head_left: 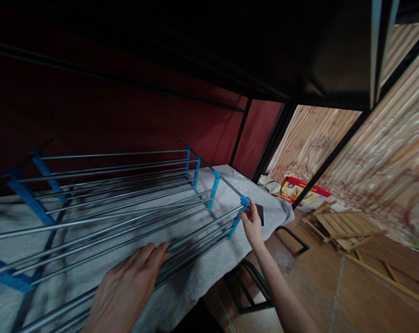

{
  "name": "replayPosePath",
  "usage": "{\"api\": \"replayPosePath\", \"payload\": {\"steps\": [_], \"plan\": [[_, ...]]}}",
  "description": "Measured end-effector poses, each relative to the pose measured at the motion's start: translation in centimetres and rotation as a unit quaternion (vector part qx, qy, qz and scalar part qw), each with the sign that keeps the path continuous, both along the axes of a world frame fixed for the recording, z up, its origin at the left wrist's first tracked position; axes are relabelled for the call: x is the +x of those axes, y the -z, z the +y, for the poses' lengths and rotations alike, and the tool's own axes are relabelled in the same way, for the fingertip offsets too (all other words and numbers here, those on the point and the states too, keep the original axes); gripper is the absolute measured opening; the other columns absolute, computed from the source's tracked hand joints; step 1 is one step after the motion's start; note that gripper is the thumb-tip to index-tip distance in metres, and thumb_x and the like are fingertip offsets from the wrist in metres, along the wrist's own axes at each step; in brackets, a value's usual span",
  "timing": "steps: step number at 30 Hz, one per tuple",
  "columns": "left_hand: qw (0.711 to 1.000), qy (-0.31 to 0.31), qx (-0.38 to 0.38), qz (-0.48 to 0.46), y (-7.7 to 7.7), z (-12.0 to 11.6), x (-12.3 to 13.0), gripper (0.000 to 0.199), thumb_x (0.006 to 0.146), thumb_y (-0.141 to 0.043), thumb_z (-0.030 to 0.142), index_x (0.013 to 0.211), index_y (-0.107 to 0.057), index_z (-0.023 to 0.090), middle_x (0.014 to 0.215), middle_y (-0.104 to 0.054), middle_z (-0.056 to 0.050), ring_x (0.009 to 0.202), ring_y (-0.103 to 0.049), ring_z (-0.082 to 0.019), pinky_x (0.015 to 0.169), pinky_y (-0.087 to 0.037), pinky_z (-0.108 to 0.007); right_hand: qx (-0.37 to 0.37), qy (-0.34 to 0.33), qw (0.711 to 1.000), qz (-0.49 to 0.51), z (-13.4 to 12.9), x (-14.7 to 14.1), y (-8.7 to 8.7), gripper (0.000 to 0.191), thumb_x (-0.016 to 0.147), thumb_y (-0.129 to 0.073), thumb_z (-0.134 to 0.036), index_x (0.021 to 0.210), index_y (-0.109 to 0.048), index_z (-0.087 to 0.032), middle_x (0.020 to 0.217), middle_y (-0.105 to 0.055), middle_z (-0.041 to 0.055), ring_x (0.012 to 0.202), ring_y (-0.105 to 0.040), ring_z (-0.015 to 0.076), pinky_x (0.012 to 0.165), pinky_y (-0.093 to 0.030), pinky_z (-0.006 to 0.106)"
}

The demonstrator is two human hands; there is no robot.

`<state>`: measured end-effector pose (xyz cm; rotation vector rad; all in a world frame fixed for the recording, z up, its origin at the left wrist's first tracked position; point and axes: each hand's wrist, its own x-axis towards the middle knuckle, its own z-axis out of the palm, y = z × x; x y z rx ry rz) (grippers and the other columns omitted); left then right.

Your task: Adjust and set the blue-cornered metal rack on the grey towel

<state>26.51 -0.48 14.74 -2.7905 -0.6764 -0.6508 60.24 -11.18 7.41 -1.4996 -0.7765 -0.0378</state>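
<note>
Fingers [243, 216] of the right hand [252, 227] are closed on a blue connector [244, 202] at the near right corner of a metal rack [136, 213], thumb on one side and the others curled behind it. That connector sits directly in their pinch, with the near rod [205, 226] meeting it from the left. The rod's long axis runs from the right fingers back down toward the left hand [133, 277], whose fingers lie over the near rods, well apart from the corner; whether they grip tightly cannot be told, since their undersides are hidden. Of the two hands, the right is clearly the nearer to the corner. From its fingers, the rack stretches away leftward, with more blue brackets [214, 187] lying beyond and to the left. Below the fingers of both hands spreads a grey cloth [273, 210], the rack resting on it. Just past the right fingers lies a dark flat object [260, 214], and well beyond them, to the right, a colourful box [304, 192].
</note>
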Motion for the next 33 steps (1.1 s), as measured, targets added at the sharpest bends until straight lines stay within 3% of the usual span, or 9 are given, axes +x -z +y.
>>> {"api": "replayPosePath", "payload": {"steps": [12,18,26,33], "plan": [[0.993,-0.036,-0.060,0.093,-0.2,-0.1,0.2,0.051,0.086,-0.029,0.006,0.123,-0.061,0.019,0.122,-0.067,-0.008,0.099,-0.068,-0.023,0.080,-0.058,-0.036,0.000,0.011,1.000,0.009,0.2,-0.4,-0.2,0.062,0.082,-0.058,-0.031,0.141,-0.043,-0.022,0.130,-0.058,0.0108,0.114,-0.058,0.0235,0.102,-0.043,0.044],[0.988,-0.045,-0.084,0.119,-0.6,-0.1,0.6,0.056,0.084,-0.026,0.003,0.124,-0.061,0.021,0.119,-0.068,-0.009,0.094,-0.069,-0.022,0.076,-0.057,-0.036,0.007,0.003,1.000,0.005,0.2,-0.5,-0.4,0.061,0.082,-0.058,-0.032,0.140,-0.044,-0.022,0.132,-0.057,0.0111,0.116,-0.058,0.0235,0.102,-0.044,0.043],[0.985,-0.051,-0.119,0.117,0.5,0.1,0.3,0.056,0.084,-0.026,0.003,0.126,-0.060,0.020,0.123,-0.066,-0.008,0.094,-0.069,-0.021,0.077,-0.058,-0.037,0.008,0.006,1.000,0.003,0.2,-0.6,-0.1,0.059,0.083,-0.057,-0.031,0.141,-0.044,-0.022,0.135,-0.055,0.0108,0.118,-0.057,0.0229,0.104,-0.043,0.044],[0.980,-0.060,-0.124,0.146,-1.1,-0.3,0.1,0.056,0.084,-0.028,0.004,0.126,-0.060,0.021,0.127,-0.064,-0.008,0.105,-0.066,-0.024,0.084,-0.058,-0.040,0.018,0.002,1.000,0.002,0.3,-1.0,-0.1,0.059,0.084,-0.056,-0.030,0.141,-0.044,-0.022,0.134,-0.057,0.0107,0.117,-0.058,0.0228,0.103,-0.044,0.044]]}}
